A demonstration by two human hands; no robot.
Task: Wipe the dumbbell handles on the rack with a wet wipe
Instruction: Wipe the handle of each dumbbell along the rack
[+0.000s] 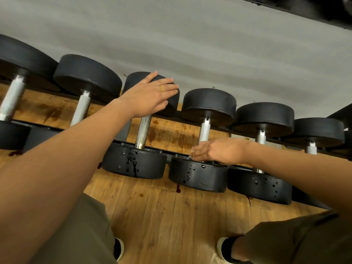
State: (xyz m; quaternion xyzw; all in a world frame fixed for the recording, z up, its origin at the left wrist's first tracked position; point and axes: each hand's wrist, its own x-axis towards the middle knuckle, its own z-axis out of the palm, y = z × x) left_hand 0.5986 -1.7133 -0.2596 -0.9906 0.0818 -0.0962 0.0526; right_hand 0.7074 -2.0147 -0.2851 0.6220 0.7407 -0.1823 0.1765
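Note:
Several black dumbbells with knurled silver handles lie side by side on a low rack. My left hand (152,94) rests flat, fingers straight, on the far head of the third dumbbell (133,162), above its bare handle (143,130). My right hand (217,151) is curled round the near end of the fourth dumbbell's handle (205,130), just above that dumbbell's near head (198,174). A small white edge of the wet wipe (191,156) shows at its fingertips; the rest of the wipe is hidden under the hand.
The black rack rail (122,130) runs under the handles, over a stained wooden floor (171,216). A grey wall (209,44) stands right behind the far heads. More dumbbells (261,180) lie to the right and left. My knees and shoes are at the bottom.

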